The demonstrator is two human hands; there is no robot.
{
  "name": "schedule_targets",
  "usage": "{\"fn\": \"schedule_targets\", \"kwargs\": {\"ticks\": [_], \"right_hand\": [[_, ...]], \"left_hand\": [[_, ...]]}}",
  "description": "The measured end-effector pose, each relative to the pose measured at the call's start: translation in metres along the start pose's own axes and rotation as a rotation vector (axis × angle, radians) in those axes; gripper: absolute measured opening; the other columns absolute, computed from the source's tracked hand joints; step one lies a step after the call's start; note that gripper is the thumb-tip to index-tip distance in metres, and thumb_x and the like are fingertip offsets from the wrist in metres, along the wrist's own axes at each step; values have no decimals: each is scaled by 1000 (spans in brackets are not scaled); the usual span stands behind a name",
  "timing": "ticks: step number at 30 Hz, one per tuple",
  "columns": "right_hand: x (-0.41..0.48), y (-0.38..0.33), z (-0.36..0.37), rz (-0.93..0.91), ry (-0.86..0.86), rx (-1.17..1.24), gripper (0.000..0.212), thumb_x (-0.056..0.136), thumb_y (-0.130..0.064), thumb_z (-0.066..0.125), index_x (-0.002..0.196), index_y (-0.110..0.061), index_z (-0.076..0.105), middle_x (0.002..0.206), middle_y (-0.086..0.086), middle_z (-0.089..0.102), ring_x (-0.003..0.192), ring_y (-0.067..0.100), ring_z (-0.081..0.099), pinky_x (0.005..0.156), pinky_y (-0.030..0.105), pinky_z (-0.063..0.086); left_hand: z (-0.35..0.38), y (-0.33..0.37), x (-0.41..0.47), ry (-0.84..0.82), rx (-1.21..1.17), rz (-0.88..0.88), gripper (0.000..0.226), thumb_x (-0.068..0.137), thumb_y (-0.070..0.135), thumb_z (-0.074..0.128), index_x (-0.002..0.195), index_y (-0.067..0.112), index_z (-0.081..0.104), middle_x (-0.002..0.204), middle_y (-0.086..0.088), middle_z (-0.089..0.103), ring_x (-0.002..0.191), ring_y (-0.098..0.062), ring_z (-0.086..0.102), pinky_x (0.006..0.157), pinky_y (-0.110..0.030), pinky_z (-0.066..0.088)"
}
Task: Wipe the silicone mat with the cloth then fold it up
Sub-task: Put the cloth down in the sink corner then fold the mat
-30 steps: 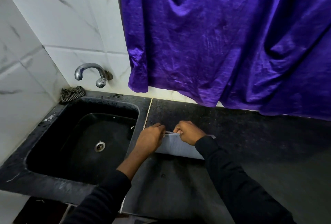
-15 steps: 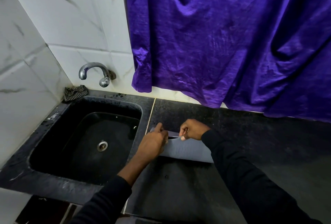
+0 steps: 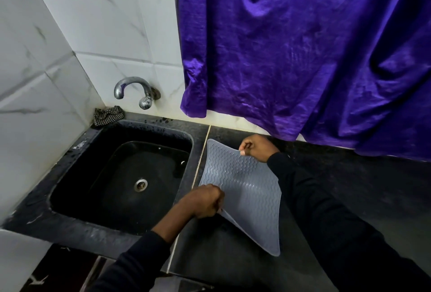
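Left hand [image 3: 205, 200] is closed in a pinch on the near-left edge of the grey, wavy-ribbed, rectangular silicone mat [image 3: 245, 189]. Right hand [image 3: 255, 147] is closed too, pinching the mat's far-right corner. The mat hangs stretched between both hands, spread open and partly lifted off the dark stone counter [image 3: 349, 186], just right of the black sink basin [image 3: 121, 175]. Its long axis runs from the far edge, near the wall, toward the person, with the near-right corner drooping low by the counter front. The hands hold opposite ends of a diagonal, and the left is nearer the body. Likely step: laying the mat flat for wiping. The silicone looks thin, floppy and matte, with raised wave ridges. A small checked cloth [image 3: 108, 115] sits bunched at the sink's far-left corner under the curved chrome tap [image 3: 135, 90], well apart from both hands and closer to the left. A crinkled purple curtain [image 3: 303, 46] hangs behind.
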State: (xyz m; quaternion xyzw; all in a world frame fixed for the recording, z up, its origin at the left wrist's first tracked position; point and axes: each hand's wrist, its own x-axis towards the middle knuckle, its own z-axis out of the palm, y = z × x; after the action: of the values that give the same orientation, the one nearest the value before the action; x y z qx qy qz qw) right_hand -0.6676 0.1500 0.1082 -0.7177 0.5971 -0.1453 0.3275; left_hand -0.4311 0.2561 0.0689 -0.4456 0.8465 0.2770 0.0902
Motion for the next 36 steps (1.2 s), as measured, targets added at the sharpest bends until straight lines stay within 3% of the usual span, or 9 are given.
{"fn": "schedule_targets", "kwargs": {"ticks": [4, 10, 17, 22, 25, 27, 29, 32, 36], "right_hand": [[9, -4, 5, 12, 14, -16, 7, 80, -10, 77, 85, -9, 73, 81, 4, 73, 70, 12, 64, 75, 32, 53], [24, -12, 4, 11, 28, -66, 9, 80, -12, 78, 88, -8, 74, 80, 3, 72, 72, 11, 63, 70, 22, 47], [40, 2, 15, 114, 39, -167, 4, 81, -4, 72, 78, -6, 70, 72, -1, 65, 72, 17, 63, 76, 31, 54], [45, 22, 30, 178, 80, -191, 23, 80, -4, 51, 66, -19, 62, 77, 3, 69, 78, 25, 67, 72, 35, 57], [44, 21, 35, 199, 60, -202, 23, 85, -5, 53, 93, -19, 69, 105, 8, 67, 101, 30, 62, 88, 38, 52], [42, 23, 39, 187, 48, -247, 36, 89, -10, 57, 123, -21, 62, 130, 8, 58, 120, 31, 54, 101, 40, 43], [36, 24, 44, 180, 57, -212, 44, 90, -14, 60, 133, -23, 54, 143, 7, 47, 129, 28, 46, 105, 39, 40], [9, 14, 58, 176, 9, -10, 36, 90, -18, 64, 126, -19, 58, 131, 4, 57, 116, 20, 56, 97, 33, 47], [-61, 0, 92, 175, -190, 149, 17, 82, -29, 74, 96, -23, 67, 96, -4, 67, 90, 11, 64, 86, 33, 52]], "left_hand": [[0, -4, -3, -21, -40, 2, 18, 81, 19, 67, 77, 32, 55, 91, 2, 64, 85, -17, 62, 78, -33, 55], [2, -6, -9, -58, -68, -5, 13, 82, 17, 69, 94, 18, 65, 99, -4, 67, 92, -20, 63, 81, -30, 52], [12, -9, -12, -104, -86, -26, 17, 83, 19, 69, 100, 16, 66, 104, -4, 66, 97, -22, 63, 88, -36, 54], [16, -11, -14, -138, -114, -25, 16, 84, 18, 69, 99, 13, 67, 105, -6, 66, 98, -22, 62, 89, -35, 53], [19, -12, -16, -147, -125, -29, 15, 85, 16, 67, 100, 12, 67, 104, -5, 68, 89, -17, 61, 72, -24, 47], [21, -13, -17, -161, -145, -34, 13, 86, 15, 66, 99, 13, 68, 102, -5, 69, 83, -16, 61, 66, -22, 44], [25, -15, -16, -177, -186, -43, 10, 85, 14, 65, 95, 14, 68, 97, -5, 71, 75, -15, 63, 66, -23, 48], [27, -16, -16, -211, -227, -60, 11, 86, 15, 66, 97, 15, 68, 97, -4, 71, 75, -16, 66, 68, -26, 53], [30, -15, -15, -271, -271, -92, 16, 87, 16, 68, 102, 13, 67, 100, -4, 70, 80, -20, 71, 67, -26, 56]]}}
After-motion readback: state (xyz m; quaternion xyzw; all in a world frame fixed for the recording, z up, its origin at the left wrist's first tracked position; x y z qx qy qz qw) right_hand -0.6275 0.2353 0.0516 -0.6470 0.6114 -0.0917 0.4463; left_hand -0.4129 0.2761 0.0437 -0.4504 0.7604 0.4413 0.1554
